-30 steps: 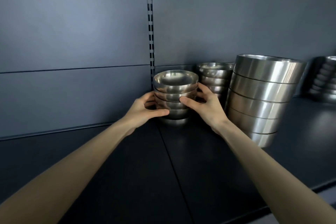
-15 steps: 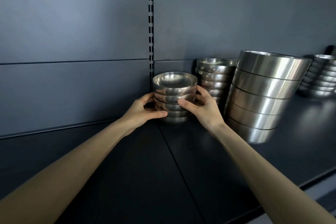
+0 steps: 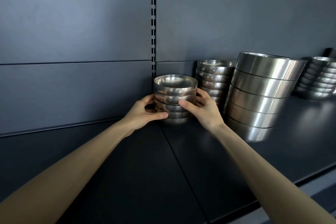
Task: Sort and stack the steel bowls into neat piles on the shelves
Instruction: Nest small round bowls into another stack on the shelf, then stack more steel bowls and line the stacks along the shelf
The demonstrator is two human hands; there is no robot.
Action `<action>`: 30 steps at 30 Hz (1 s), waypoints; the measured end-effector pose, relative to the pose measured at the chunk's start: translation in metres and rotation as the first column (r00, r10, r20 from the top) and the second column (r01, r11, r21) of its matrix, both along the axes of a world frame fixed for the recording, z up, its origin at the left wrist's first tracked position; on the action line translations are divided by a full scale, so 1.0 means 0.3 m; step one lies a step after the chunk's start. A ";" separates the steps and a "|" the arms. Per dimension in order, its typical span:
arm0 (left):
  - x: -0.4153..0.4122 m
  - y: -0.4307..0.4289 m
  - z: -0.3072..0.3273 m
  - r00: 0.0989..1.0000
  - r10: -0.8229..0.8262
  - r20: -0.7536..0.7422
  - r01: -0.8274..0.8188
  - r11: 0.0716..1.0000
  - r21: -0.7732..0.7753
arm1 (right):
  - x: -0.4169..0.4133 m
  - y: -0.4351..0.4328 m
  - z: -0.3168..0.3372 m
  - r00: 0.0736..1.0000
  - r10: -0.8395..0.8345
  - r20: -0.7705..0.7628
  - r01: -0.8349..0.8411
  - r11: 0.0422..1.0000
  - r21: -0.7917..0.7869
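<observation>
A stack of several small steel bowls (image 3: 175, 89) stands on the dark shelf (image 3: 209, 169) close to the back wall. My left hand (image 3: 143, 112) grips the stack's left side, thumb across the front near the bottom. My right hand (image 3: 203, 110) grips its right side, thumb on the front of the middle bowls and fingers curled behind. To the right stand a taller pile of small bowls (image 3: 212, 76) and a stack of large straight-sided bowls (image 3: 258, 94).
Another pile of shallow bowls (image 3: 320, 78) sits at the far right of the shelf. A slotted upright rail (image 3: 153, 23) runs down the back wall behind the held stack. The shelf's front edge (image 3: 291, 183) crosses the lower right.
The small stack, held by both hands, has shifted slightly back toward the wall. My view has drifted left, so the piles on the right sit further right in frame.
</observation>
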State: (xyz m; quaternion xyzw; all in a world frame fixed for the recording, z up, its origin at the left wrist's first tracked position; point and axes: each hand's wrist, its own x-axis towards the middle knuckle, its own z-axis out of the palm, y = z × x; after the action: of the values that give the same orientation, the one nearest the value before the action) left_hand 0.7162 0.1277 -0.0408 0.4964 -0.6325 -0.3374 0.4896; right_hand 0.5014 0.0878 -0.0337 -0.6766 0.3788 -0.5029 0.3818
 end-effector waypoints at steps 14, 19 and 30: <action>0.004 0.022 0.043 0.959 0.063 0.278 -0.091 0.992 0.089 | -0.017 0.043 0.069 0.969 -0.047 -0.243 0.059 0.997 0.044; 0.002 0.056 0.090 0.828 0.144 0.542 -0.180 0.984 0.014 | -0.040 0.084 0.108 0.913 -0.123 -0.388 0.134 0.991 0.002; -0.105 0.319 0.388 0.375 0.375 0.848 -0.222 0.924 -0.310 | -0.166 0.253 0.317 0.624 -0.286 -0.727 0.058 0.945 -0.322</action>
State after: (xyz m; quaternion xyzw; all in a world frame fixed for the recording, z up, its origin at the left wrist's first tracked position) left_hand 0.6847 0.2236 0.0755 0.6675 -0.7161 0.1180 0.1666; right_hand 0.4515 0.1636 0.0613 -0.8302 0.4965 -0.2502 0.0405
